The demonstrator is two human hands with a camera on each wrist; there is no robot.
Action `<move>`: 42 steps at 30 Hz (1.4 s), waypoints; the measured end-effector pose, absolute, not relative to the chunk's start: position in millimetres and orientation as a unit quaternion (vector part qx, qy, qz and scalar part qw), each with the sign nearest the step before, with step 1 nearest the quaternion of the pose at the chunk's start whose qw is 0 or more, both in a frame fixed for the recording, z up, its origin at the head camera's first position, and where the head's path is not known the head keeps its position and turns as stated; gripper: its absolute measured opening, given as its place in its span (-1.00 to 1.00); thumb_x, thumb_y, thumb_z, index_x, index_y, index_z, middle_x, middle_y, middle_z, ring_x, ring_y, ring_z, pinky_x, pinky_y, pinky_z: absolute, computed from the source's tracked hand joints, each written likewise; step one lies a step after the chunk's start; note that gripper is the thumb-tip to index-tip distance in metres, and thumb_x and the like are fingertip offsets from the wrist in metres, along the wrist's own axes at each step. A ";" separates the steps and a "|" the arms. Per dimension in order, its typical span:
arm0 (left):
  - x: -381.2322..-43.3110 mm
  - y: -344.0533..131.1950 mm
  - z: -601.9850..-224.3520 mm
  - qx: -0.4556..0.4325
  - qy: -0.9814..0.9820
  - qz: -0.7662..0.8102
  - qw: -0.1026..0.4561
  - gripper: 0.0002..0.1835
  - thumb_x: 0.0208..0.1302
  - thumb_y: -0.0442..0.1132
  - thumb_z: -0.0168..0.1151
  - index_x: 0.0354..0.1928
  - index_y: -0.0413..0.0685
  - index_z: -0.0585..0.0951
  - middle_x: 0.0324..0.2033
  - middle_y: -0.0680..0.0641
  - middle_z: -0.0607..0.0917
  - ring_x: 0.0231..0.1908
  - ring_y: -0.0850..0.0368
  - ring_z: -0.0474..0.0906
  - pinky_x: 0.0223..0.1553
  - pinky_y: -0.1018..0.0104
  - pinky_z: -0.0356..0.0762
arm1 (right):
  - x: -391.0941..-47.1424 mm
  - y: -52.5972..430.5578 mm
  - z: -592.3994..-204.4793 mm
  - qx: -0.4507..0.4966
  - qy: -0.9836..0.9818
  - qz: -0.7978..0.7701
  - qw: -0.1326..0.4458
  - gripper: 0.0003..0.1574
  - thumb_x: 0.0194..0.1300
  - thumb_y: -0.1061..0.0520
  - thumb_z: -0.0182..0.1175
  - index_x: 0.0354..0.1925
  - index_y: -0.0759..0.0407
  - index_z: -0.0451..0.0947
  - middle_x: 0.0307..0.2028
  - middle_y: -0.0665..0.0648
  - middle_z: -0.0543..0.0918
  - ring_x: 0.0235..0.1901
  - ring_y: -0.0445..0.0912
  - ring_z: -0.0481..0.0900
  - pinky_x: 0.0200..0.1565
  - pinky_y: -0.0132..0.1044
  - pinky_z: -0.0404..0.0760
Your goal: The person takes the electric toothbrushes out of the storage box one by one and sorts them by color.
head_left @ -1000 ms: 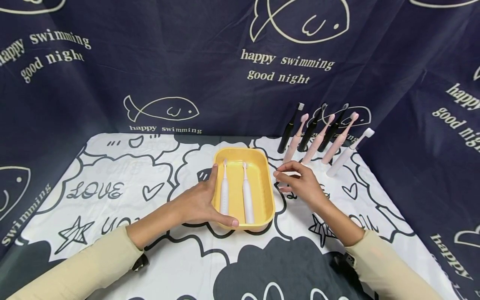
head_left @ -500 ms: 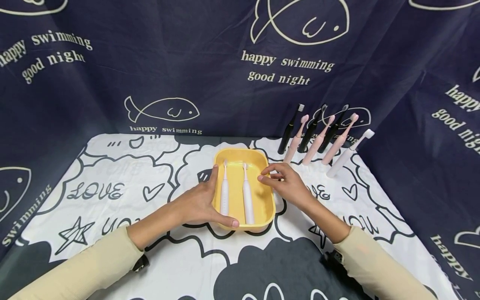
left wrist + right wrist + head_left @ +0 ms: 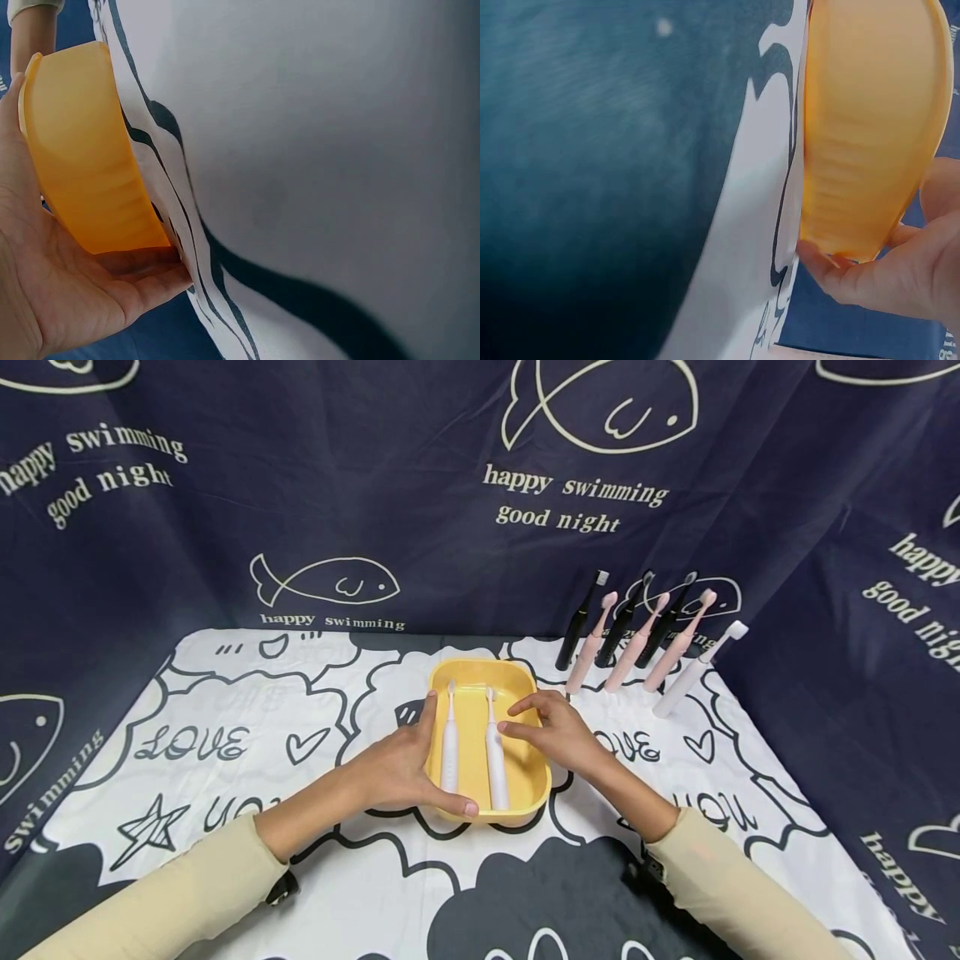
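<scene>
Two white electric toothbrushes lie side by side in a yellow tray [image 3: 525, 781], brush heads toward the back. My left hand [image 3: 401, 768] holds the tray's left side, its thumb along the near rim. The left wrist view shows that hand's fingers curled against the yellow outer wall. Over the right rim reaches my right hand [image 3: 558, 731], thumb tip right at the right-hand toothbrush [image 3: 496, 768] and index finger apart from the thumb. The left-hand toothbrush [image 3: 449, 752] lies beside my left hand. In the right wrist view, other right fingers [image 3: 832, 274] show beside the tray's outer wall.
Several electric toothbrushes stand upright at the back right: black ones [image 3: 575, 631], pink ones [image 3: 585, 662] and a white one [image 3: 684, 689]. A patterned white cloth [image 3: 217, 777] covers the table. Dark blue fabric [image 3: 420, 485] with fish prints hangs behind and at both sides.
My right hand has moved left from beside the tray, over its right rim, to the right-hand toothbrush. My left hand stays on the tray.
</scene>
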State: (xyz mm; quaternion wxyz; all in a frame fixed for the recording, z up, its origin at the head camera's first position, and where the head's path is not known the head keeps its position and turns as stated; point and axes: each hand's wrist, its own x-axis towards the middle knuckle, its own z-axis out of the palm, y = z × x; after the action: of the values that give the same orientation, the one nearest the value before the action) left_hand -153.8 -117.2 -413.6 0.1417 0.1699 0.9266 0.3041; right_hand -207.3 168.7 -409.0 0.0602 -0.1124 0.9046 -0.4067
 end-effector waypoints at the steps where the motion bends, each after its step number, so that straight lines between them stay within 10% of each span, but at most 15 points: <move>1: -153.9 -117.2 -413.8 0.170 0.927 0.304 0.141 0.93 -0.20 0.68 0.66 0.84 -0.05 -0.46 0.57 -0.36 0.53 0.47 -0.17 0.58 0.44 -0.16 0.60 | -207.5 167.0 -408.7 -0.107 0.907 -0.402 0.066 -0.46 0.41 -0.19 0.55 0.12 0.15 0.82 0.39 0.32 0.59 0.23 0.19 0.54 0.29 0.09 0.51; 27: -153.3 -115.8 -411.7 0.173 0.927 0.299 0.148 0.91 -0.16 0.67 0.66 0.84 -0.07 -0.46 0.61 -0.37 0.49 0.50 -0.20 0.56 0.47 -0.19 0.57 | -213.9 142.7 -413.2 -0.076 0.943 -0.313 0.086 -0.17 0.24 -0.26 0.68 0.13 0.38 0.81 0.48 0.47 0.48 0.38 0.23 0.51 0.33 0.06 0.65; 42: -152.8 -116.9 -411.8 0.170 0.926 0.302 0.149 0.90 -0.15 0.65 0.67 0.84 -0.05 -0.46 0.56 -0.33 0.53 0.46 -0.15 0.57 0.45 -0.16 0.58 | -214.4 143.0 -410.2 -0.074 0.938 -0.328 0.083 -0.49 0.22 0.05 0.62 -0.02 0.42 0.86 0.37 0.42 0.56 0.34 0.21 0.52 0.41 0.07 0.60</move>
State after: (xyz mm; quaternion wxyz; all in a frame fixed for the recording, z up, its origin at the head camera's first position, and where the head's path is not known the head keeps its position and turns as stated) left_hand -152.8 -116.9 -411.8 0.1489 0.1700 0.9260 0.3024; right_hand -214.4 143.0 -410.2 0.0829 -0.0742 0.9382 -0.3276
